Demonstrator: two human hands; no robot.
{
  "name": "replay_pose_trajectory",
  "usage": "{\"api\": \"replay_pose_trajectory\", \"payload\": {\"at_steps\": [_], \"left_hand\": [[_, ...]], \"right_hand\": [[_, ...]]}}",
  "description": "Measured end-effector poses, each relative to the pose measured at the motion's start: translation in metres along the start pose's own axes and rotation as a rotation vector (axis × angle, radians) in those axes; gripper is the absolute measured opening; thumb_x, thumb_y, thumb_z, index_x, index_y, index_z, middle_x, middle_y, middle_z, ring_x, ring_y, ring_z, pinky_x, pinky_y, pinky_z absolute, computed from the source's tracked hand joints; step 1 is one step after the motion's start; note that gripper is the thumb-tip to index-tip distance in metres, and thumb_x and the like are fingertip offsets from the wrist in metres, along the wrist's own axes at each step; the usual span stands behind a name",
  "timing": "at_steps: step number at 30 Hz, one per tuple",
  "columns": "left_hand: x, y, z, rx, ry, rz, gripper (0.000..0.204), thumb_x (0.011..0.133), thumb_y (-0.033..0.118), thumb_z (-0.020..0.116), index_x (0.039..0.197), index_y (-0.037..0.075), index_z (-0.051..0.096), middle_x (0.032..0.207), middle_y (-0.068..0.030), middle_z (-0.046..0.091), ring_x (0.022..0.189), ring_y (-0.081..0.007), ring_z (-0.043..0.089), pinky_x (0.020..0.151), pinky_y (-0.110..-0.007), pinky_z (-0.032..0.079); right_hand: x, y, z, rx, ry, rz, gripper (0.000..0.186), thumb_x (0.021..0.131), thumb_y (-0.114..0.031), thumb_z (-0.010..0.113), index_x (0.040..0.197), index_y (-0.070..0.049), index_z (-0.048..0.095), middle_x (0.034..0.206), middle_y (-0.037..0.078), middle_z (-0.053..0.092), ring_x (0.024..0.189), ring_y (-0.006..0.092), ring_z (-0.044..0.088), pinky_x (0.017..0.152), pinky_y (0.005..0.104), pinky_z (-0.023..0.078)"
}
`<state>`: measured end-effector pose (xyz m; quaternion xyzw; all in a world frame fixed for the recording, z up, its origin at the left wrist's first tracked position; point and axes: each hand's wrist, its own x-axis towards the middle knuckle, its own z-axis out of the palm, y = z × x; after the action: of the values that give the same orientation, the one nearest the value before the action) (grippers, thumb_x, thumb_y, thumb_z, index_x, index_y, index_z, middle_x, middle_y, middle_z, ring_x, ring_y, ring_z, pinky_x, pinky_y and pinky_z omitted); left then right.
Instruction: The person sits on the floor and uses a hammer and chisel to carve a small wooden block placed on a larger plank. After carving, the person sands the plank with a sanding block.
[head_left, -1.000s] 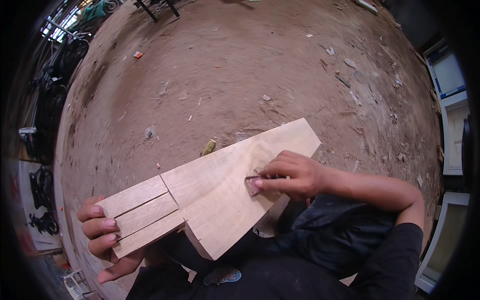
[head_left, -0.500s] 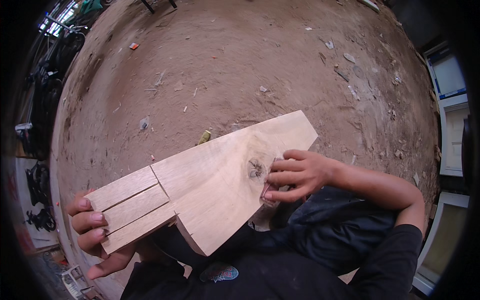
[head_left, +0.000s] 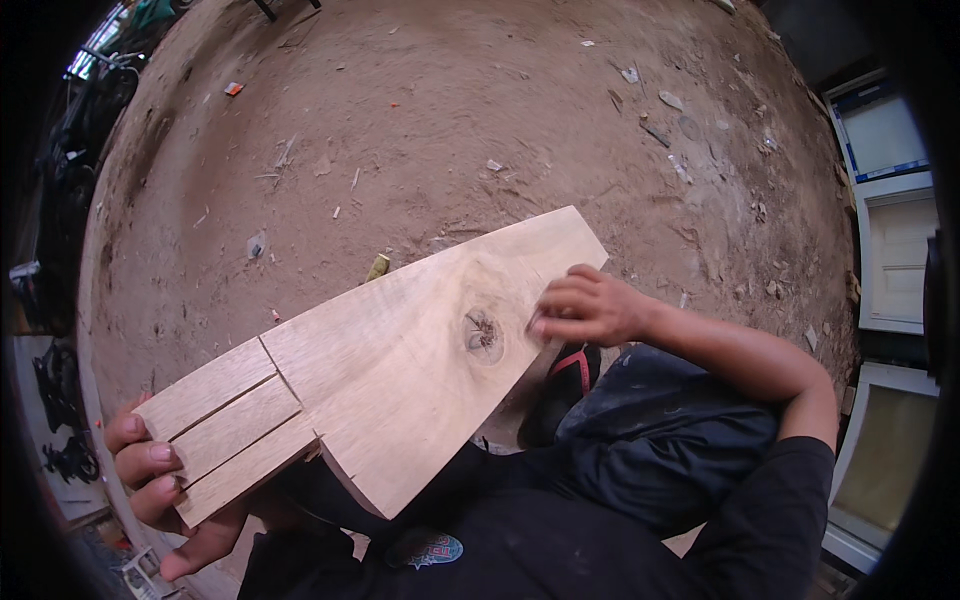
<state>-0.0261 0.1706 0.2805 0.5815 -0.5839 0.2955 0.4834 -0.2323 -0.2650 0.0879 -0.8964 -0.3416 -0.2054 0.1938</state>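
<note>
A pale wooden board [head_left: 390, 350] lies slanted across my lap, with a dark knot near its right part and two long slots cut into its narrow left end. My left hand [head_left: 150, 470] grips that narrow end, fingers over the top and thumb below. Close to the board's right edge, my right hand [head_left: 590, 305] is curled with its fingertips on the wood, right of the knot. Its fingers are slightly blurred. The folded brownish sandpaper seen under them earlier is now hidden.
Bare earth floor [head_left: 400, 130] strewn with small scraps stretches ahead. A yellowish-green piece [head_left: 378, 267] lies just beyond the board. White-framed panels [head_left: 895, 255] stand at the right. Below the board is a dark sandal with a red strap [head_left: 572, 368].
My right hand has slid along the board, away from the knot and toward the far right end. The sandpaper has gone out of sight under its fingers. My left hand keeps its grip.
</note>
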Motion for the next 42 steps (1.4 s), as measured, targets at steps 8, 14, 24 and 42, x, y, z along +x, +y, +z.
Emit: {"api": "replay_pose_trajectory", "payload": {"at_steps": [8, 14, 24, 42], "left_hand": [[-0.004, 0.002, -0.003, 0.115, 0.043, -0.013, 0.079, 0.103, 0.066, 0.009, 0.114, 0.012, 0.066, 0.1, -0.0131, 0.066, 0.116, -0.0364, 0.059, 0.101, -0.056, 0.049], [-0.01, -0.014, -0.032, 0.066, -0.046, 0.084, 0.088, 0.101, 0.067, 0.006, 0.123, 0.006, 0.065, 0.112, -0.0241, 0.067, 0.113, -0.0425, 0.062, 0.101, -0.06, 0.049], [-0.013, -0.019, -0.041, 0.077, -0.095, 0.111, 0.087, 0.101, 0.066, 0.006, 0.123, 0.006, 0.065, 0.115, -0.0233, 0.067, 0.117, -0.038, 0.061, 0.104, -0.06, 0.046], [-0.017, -0.028, -0.049, 0.038, -0.094, 0.103, 0.085, 0.099, 0.066, 0.01, 0.122, 0.004, 0.064, 0.114, -0.0237, 0.067, 0.117, -0.0447, 0.06, 0.103, -0.064, 0.044]], "right_hand": [[0.073, -0.034, -0.015, 0.221, 0.283, 0.275, 0.05, 0.084, -0.001, 0.07, 0.134, -0.007, 0.063, 0.115, 0.012, 0.064, 0.104, 0.0281, 0.064, 0.086, 0.0389, 0.051], [0.053, -0.03, 0.007, 0.257, 0.25, 0.374, 0.053, 0.086, 0.0, 0.065, 0.138, -0.013, 0.064, 0.109, 0.014, 0.065, 0.097, 0.0307, 0.065, 0.083, 0.0404, 0.052], [-0.004, -0.004, 0.022, 0.351, 0.227, 1.071, 0.039, 0.098, -0.007, 0.061, 0.137, -0.006, 0.063, 0.111, 0.018, 0.063, 0.1, 0.0334, 0.064, 0.087, 0.0401, 0.052], [-0.067, 0.037, 0.057, 0.152, 0.121, 1.268, 0.036, 0.099, -0.011, 0.061, 0.135, -0.012, 0.068, 0.105, 0.016, 0.066, 0.089, 0.0261, 0.064, 0.082, 0.0381, 0.053]]}}
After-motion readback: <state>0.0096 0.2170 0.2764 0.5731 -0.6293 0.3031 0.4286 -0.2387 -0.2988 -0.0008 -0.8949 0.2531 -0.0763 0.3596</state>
